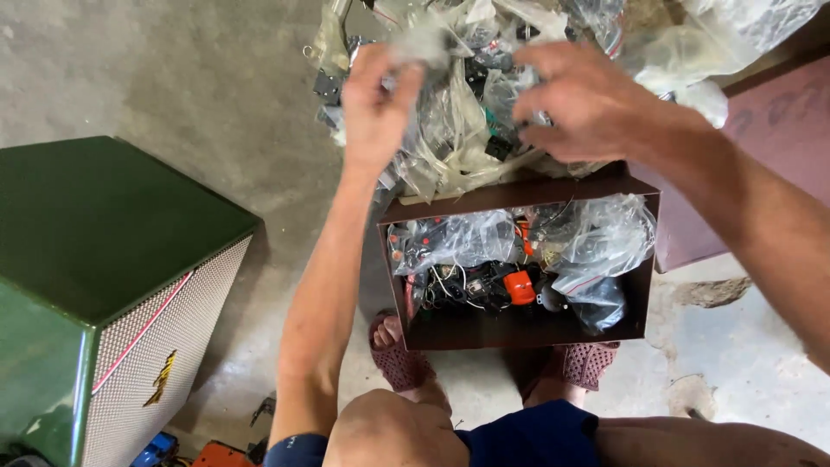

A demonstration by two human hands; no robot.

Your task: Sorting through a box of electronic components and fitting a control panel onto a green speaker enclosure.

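Note:
My left hand [378, 104] pinches a clear plastic bag [450, 112] at the top of a heap of bags filled with small black electronic parts. My right hand [588, 102] reaches into the same heap from the right, fingers curled around crumpled plastic and parts. Below the hands stands an open dark brown box [519, 335] holding more clear bags, loose wires and an orange component [520, 287]. My knees and feet in reddish slippers [399, 359] are at the box's near edge.
A green speaker cabinet [95, 259] with a woven white grille stands at the left on the concrete floor. A maroon surface [761, 147] lies at the right. Blue and orange items [186, 451] sit at the bottom left.

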